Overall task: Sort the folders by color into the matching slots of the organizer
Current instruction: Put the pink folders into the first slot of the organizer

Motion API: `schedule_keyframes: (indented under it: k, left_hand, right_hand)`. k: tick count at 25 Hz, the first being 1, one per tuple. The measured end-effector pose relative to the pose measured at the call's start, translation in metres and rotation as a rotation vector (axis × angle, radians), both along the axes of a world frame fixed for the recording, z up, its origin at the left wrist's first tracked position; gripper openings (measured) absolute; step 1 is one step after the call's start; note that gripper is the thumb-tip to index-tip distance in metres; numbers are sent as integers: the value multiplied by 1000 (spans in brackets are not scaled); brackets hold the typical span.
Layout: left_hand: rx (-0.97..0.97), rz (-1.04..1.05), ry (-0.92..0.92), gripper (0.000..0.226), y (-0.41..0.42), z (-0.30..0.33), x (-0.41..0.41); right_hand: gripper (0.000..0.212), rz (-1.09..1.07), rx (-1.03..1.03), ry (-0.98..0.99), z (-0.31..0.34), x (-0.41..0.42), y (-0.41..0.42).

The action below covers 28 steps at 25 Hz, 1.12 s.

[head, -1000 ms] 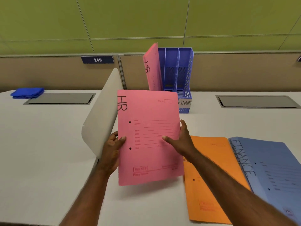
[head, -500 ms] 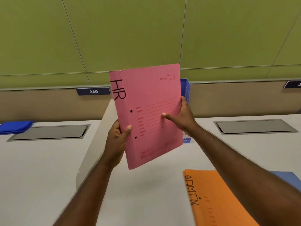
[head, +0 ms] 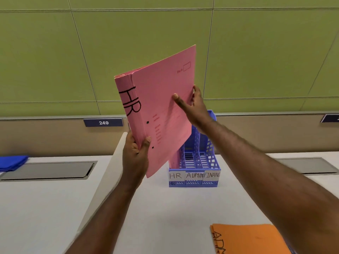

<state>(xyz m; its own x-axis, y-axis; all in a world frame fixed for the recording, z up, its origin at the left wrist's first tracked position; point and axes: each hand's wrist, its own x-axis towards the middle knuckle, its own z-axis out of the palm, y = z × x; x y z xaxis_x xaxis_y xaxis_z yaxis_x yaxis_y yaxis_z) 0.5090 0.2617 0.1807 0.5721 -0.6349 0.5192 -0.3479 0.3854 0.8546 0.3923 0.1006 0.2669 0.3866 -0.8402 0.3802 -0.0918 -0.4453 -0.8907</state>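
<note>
**Pink HR folder held in the air above the organizer**

The pink folder (head: 161,99), marked "HR" in black along its spine, is up off the desk, tilted, with its lower corner hanging just in front of the left side of the blue organizer (head: 194,169). Both hands have it. The left hand (head: 135,153) grips the spine edge near the bottom, thumb on the front cover beside the two punched holes and fingers curled behind. The right hand (head: 192,107) pinches the opposite long edge higher up, thumb laid flat on the front cover and fingers wrapped round the back.

The organizer stands upright on the white desk (head: 165,208) behind the folder, with three slots labelled HR, ADMIN and FINANC on paper tags across its front. Something pink already stands in the HR slot on the left, mostly hidden by the raised folder; the other two slots show only their blue mesh.

Near the lower right corner an orange folder (head: 247,239) lies flat on the desk, with "ADM" readable at its edge. To the left a grey divider (head: 110,173) runs along the desk. Beyond it lie a grey cable hatch (head: 47,171) and a folded blue cloth (head: 12,162). A plate reading 249 (head: 103,122) is fixed on the back panel.
</note>
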Motion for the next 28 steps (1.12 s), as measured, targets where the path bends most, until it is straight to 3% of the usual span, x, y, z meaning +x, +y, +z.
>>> schedule_keyframes:
  k: [6,11,19,28]
  left_hand:
    - [-75,170,-71,31,-39,2,-14]
    - [-133,237,-71,23,-71,-7,-27]
    - [-64,170,-9,24,-126,-23,-20]
    - [1,107,77,26,-166,-61,-16]
  right_hand:
    - [121,102,-57,-21,52,22,-20]
    - [101,168,-145,-43,74,38,-33]
    - [88,227,-213,29,58,36,-67]
    - [96,200,-395,261,25,34,-97]
